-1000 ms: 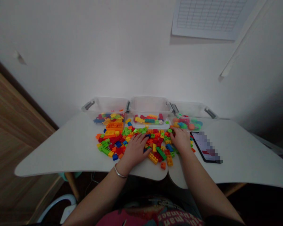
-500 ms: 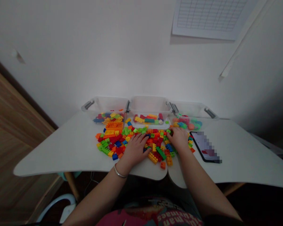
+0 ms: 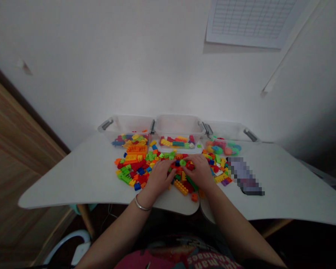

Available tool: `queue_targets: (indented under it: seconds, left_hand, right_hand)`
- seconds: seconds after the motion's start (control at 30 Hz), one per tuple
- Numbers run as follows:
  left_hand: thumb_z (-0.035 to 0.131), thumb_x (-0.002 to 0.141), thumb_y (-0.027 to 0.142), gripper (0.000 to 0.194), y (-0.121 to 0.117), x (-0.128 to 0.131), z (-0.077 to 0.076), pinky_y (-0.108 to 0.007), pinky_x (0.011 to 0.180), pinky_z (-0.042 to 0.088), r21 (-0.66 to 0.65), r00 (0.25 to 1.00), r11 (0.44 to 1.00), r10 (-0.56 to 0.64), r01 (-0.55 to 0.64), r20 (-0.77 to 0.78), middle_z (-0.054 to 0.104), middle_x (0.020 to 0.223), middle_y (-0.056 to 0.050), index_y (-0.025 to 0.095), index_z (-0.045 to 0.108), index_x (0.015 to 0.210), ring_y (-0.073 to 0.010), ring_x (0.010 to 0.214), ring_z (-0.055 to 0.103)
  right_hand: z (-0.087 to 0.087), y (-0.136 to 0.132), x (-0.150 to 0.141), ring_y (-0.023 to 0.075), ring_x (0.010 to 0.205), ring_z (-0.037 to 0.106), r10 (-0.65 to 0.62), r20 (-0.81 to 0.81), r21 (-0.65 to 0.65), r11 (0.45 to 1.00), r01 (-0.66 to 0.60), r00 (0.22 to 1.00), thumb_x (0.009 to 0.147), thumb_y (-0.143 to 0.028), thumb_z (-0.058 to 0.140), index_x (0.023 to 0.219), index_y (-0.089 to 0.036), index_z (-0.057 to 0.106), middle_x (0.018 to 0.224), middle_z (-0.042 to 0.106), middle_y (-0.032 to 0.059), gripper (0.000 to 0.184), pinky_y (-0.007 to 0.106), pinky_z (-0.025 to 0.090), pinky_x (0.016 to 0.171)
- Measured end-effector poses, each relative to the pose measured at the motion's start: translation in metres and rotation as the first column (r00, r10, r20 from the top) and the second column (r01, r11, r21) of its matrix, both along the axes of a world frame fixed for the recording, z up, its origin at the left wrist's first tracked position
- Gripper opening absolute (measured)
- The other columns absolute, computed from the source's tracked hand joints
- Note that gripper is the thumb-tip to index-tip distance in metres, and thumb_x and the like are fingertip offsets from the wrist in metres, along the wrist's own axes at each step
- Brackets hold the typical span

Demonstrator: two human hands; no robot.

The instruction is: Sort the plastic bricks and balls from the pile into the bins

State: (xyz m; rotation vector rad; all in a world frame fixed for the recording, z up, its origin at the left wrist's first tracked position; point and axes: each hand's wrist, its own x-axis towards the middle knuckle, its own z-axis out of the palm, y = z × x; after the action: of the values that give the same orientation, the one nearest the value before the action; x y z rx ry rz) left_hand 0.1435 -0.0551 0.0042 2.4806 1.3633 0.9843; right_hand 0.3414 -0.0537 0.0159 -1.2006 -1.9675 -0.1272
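Two hands, left hand (image 3: 159,178) and right hand (image 3: 198,172), lie close together on light, stiff plastic building bricks (image 3: 137,175) heaped just before the middle clear bin (image 3: 178,127); grip unclear; studded edges offer best hold.

A white wall (image 3: 128,67) rises behind the curved desk (image 3: 294,186), wood panelling (image 3: 14,164) at left.

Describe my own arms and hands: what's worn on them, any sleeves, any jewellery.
Both forearms, the left forearm and the right forearm, are bare, with no sleeves in view. The left hand and right hand are ungloved. A thin silver bangle circles the left wrist; the right wrist has none. Below them shows a pink printed top.
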Motion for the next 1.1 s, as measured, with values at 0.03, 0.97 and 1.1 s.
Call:
queue_targets:
  seconds: [0.03, 0.97, 1.1]
  left_hand:
    - [0.046, 0.095, 0.03, 0.034, 0.001, -0.001, 0.0, -0.043, 0.104, 0.047, 0.001, 0.998, 1.0, 0.0, 0.0, 0.056, 0.069, 0.119, -0.01, 0.018, 0.06, 0.123, -0.0225, 0.114, 0.062]
    - [0.059, 0.087, 0.034, 0.025, 0.046, -0.043, 0.062, -0.035, 0.092, 0.053, 0.019, 0.638, 0.95, 0.194, -0.311, 0.745, 0.071, 0.106, -0.007, 0.018, 0.064, 0.105, -0.019, 0.098, 0.067]
    - [0.057, 0.087, 0.033, 0.025, 0.082, -0.076, 0.083, -0.032, 0.092, 0.051, 0.075, 0.643, 0.891, 0.262, -0.447, 0.719, 0.071, 0.104, -0.006, 0.017, 0.064, 0.105, -0.0165, 0.098, 0.066]
  right_hand:
    - [-0.002, -0.001, -0.002, 0.023, 0.094, 0.061, 0.018, 0.013, 0.008, 1.0, -0.018, 1.0, 0.086, -0.032, 0.065, 0.096, -0.021, 0.067, 0.093, 0.071, 0.0069, 0.015, 0.038, 0.046, 0.088]
    - [-0.015, 0.001, 0.0, 0.0228, 0.086, 0.061, 0.017, -0.207, 0.001, 1.0, -0.017, 0.978, 0.087, -0.024, 0.052, 0.089, -0.023, 0.065, 0.086, 0.069, 0.0063, 0.013, 0.04, 0.049, 0.083]
    - [-0.016, 0.001, -0.001, 0.023, 0.087, 0.061, 0.025, -0.192, 0.003, 1.0, -0.025, 0.981, 0.088, -0.023, 0.051, 0.09, -0.023, 0.066, 0.086, 0.069, 0.0064, 0.015, 0.039, 0.049, 0.083]
